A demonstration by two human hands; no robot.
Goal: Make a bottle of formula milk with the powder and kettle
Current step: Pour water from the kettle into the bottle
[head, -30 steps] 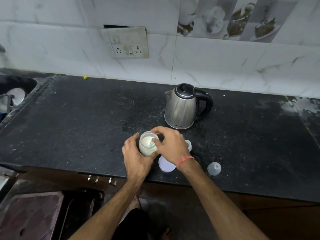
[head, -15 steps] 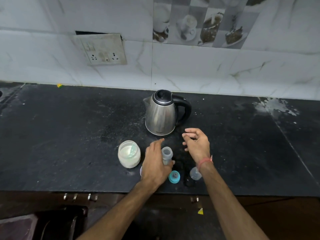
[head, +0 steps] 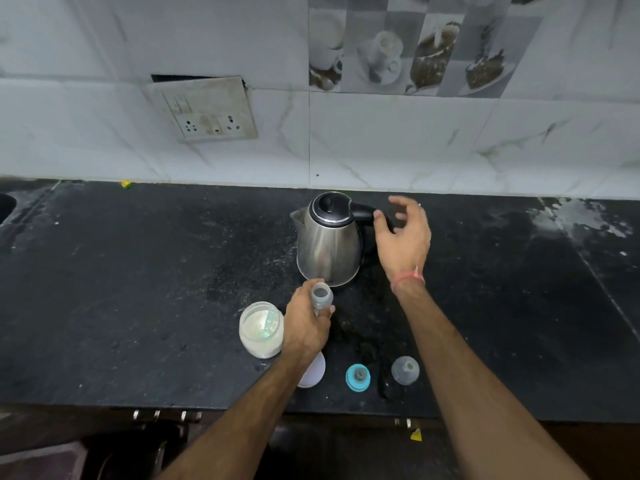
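Two hands over the black desk. Steel kettle stands upright near the back wall; my right hand hovers at its black handle, fingers spread loose, grip holding nothing. Powder jar, open, sits just left of my left hand, whose grip is curled round the baby bottle, upright, mouth open, just in front of the kettle. Teal teat ring and clear cap lie near the front edge.

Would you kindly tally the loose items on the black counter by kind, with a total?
Kettle: 1
Baby bottle, held by the left hand: 1
Powder jar: 1
Jar lid: 1
Teal teat ring: 1
Clear bottle cap: 1
Total: 6
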